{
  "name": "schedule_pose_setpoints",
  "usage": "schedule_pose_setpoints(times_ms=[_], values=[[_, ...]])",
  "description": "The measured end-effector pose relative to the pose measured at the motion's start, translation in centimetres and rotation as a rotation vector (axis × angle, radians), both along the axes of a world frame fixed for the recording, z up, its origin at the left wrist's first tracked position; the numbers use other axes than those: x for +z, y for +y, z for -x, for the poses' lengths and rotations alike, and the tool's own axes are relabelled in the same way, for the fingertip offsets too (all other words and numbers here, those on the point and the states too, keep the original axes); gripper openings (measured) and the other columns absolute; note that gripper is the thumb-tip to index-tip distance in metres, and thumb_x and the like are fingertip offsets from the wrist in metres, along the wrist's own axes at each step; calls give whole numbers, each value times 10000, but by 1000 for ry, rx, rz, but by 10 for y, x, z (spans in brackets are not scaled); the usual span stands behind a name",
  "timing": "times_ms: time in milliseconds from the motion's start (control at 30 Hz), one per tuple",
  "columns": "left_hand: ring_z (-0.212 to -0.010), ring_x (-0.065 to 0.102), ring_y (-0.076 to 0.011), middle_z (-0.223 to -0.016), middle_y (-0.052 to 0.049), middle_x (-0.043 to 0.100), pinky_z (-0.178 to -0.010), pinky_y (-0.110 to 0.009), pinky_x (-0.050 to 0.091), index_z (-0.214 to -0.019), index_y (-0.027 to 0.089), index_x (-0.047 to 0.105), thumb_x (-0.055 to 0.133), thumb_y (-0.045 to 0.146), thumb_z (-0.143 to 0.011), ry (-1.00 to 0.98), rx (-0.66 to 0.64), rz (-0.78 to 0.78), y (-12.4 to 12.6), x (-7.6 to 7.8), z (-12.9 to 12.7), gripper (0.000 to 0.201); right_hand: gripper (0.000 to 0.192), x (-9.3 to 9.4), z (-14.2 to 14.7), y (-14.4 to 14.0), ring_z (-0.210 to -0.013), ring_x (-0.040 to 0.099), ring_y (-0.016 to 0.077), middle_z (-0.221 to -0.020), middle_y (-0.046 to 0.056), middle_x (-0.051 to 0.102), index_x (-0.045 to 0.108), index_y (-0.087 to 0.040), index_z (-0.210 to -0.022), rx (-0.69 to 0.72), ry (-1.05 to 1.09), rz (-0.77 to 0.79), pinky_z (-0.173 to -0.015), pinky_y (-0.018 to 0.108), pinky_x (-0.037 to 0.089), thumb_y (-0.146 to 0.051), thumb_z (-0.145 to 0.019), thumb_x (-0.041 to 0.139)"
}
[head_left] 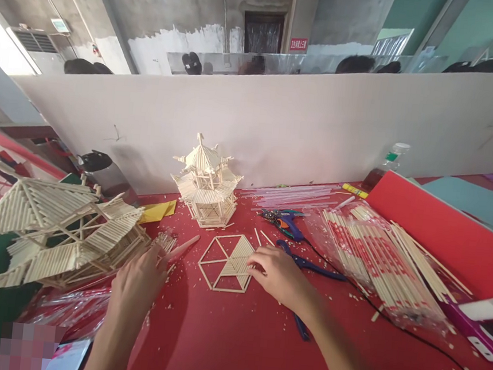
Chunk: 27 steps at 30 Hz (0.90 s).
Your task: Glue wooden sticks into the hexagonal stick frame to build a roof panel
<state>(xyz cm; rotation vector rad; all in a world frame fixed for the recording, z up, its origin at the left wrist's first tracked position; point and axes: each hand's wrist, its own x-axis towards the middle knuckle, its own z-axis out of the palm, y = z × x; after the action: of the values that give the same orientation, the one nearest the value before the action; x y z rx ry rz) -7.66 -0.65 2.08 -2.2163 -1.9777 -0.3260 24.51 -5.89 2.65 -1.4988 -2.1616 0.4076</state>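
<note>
Head view: right hand (pixel 279 275) rests fingertips on the stick hexagon (pixel 227 262), flat on the red table (pixel 224 338). Left hand (pixel 138 288), loosely open, touches short sticks (pixel 164 241) beside the hexagon.

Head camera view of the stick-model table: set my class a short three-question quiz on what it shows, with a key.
1. True or false: the right hand rests on the flat hexagonal frame of thin wooden sticks.
2. What stands behind that frame, near the white partition?
A. small two-tiered wooden-stick pagoda
B. glass vase
C. metal lamp
3. Fill in: the left hand reaches toward loose sticks beside the large ____ stick roof model.

Key: 1 true; 2 A; 3 wooden
</note>
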Motion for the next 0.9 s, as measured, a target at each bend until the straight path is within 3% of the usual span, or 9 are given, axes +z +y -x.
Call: schedule_pose_setpoints(times_ms=[167,300,400,467,667,900], values=[[-866,696,-246,-983,-91,749,-689,-305,427,-984,214,662,456,274,-988,7,47,90,5,-4,-3,215,115,-9,12,0,-891,640,199,-921,29,717,726,-211,-890,38,-120,6,-783,296,431,-171,-979,664],[-904,696,-211,-1033,-56,746,-753,-288,461,-1012,240,684,444,230,-996,-203,-187,73,3,-9,-26,241,162,-12,12,1,-895,646,197,-926,29,714,732,-212,-887,51,-120,9,-787,294,429,-157,-996,627],[-872,694,-203,-958,-54,746,-765,-285,476,-958,233,697,456,242,-1012,-324,-417,122,-6,-14,-51,247,177,-12,12,1,-879,644,192,-912,28,703,719,-204,-875,50,-115,7,-769,292,426,-152,-1006,611],[-855,702,-195,-948,-51,749,-742,-274,482,-976,236,709,460,243,-1022,-406,-493,183,-13,-16,-65,253,168,-11,12,1,-873,640,188,-924,30,695,706,-197,-889,42,-93,-5,-757,288,425,-151,-1013,603],[-853,720,-180,-963,-55,762,-756,-260,508,-986,217,732,511,243,-1016,-601,-552,143,-20,-15,-78,225,155,-7,11,1,-916,629,192,-963,39,673,670,-182,-913,26,-16,-77,-809,297,439,-145,-1032,578],[-774,714,-161,-959,-47,746,-680,-240,494,-1000,235,751,500,260,-1028,-515,-540,39,-19,-23,-78,254,152,-8,17,-1,-912,627,199,-973,49,665,653,-177,-926,30,-13,-99,-794,299,457,-134,-1037,558]])
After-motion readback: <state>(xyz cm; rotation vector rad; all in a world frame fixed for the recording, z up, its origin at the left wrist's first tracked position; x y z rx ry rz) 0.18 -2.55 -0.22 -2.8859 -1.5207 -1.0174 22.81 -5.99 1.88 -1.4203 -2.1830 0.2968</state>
